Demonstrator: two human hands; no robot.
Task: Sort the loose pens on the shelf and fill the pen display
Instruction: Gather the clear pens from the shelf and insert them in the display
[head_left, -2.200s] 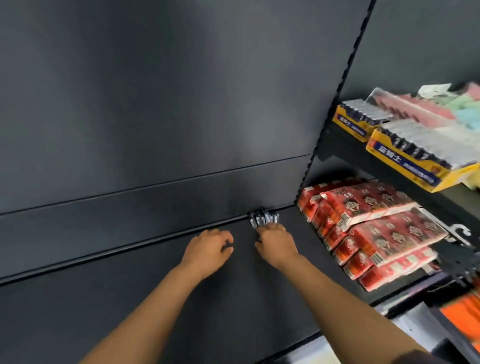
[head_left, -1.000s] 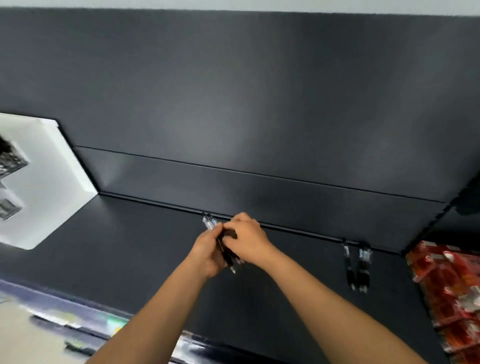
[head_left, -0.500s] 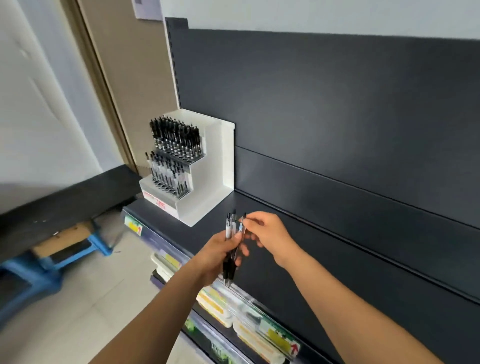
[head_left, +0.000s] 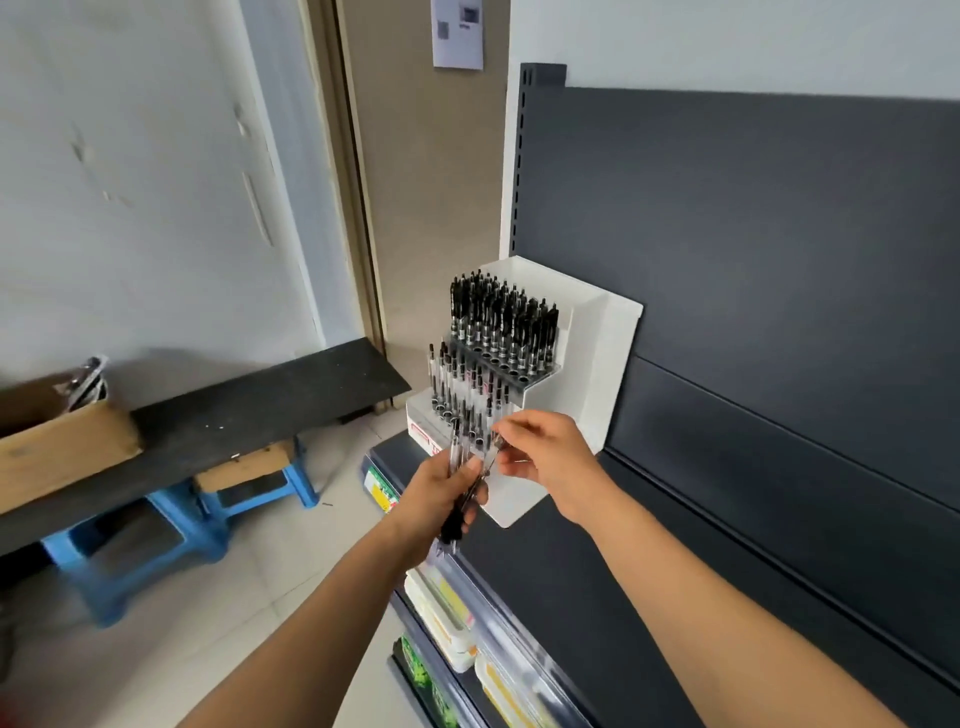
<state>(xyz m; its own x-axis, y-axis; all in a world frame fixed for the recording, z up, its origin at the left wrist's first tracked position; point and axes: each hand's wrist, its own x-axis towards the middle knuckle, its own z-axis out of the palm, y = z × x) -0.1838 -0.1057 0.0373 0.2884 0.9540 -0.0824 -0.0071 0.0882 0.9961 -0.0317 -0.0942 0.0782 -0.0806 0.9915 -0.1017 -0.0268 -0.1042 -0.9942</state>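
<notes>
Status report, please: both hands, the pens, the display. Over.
Left hand grips bundle of pens. Right hand pinches one pen at its top. Pen display directly ahead, nothing in the way.

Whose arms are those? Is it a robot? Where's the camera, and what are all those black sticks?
There's no robot here, just a person. The camera sits on their head and looks down, so you see their arms the way they do. The black sticks are pens standing in a white pen display on a dark shelf. The left hand grips a bunch of pens. The right hand pinches the top of one pen from that bunch, right in front of the display. Some holes in the display look empty, so the pens probably go there.
</notes>
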